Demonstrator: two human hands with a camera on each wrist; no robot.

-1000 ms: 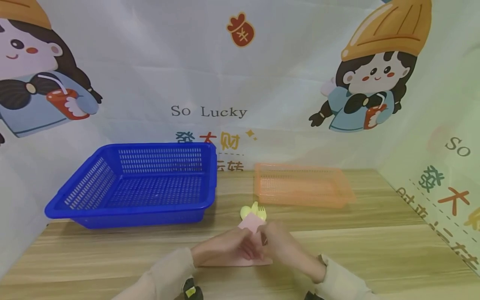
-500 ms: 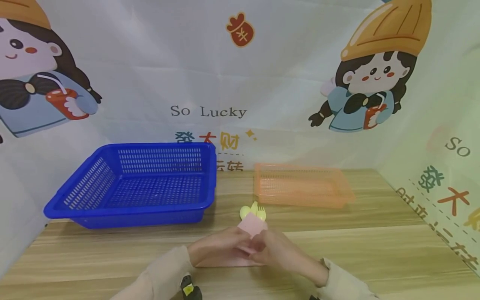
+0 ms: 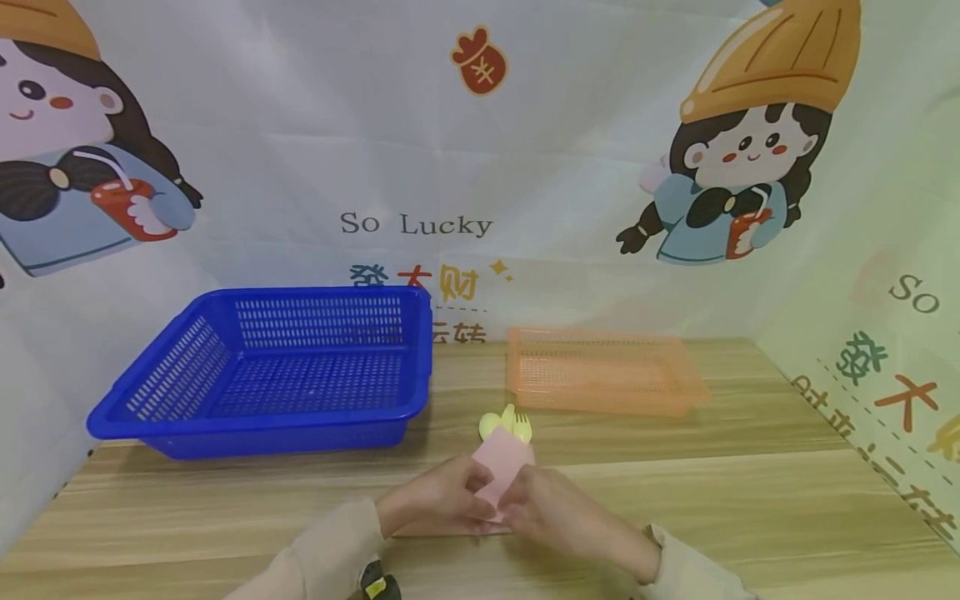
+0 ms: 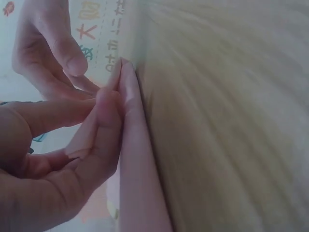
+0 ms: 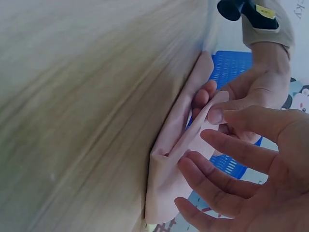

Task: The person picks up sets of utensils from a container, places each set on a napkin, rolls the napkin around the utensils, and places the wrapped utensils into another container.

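A folded pink napkin (image 3: 504,460) lies on the table between both hands. From its far end stick out the heads of a pale yellow spoon (image 3: 490,424), knife (image 3: 508,416) and fork (image 3: 522,427); their handles are hidden under the cloth. My left hand (image 3: 442,493) pinches a raised flap of the napkin between thumb and fingers. My right hand (image 3: 558,510) is at the flap's other side. In the right wrist view, that hand's fairly straight fingers (image 5: 227,191) touch the cloth. The napkin's near edge (image 4: 137,159) runs straight along the table in the left wrist view.
A large blue plastic basket (image 3: 262,437) stands at the back left. Farther right is a shallow orange basket (image 3: 600,404), close to the patterned backdrop (image 3: 420,142). The wooden table (image 3: 750,500) extends to both sides.
My right hand has drawn back a little towards me along the napkin's fold, and more of the pink cloth shows between the hands. The cutlery and baskets have stayed in place.
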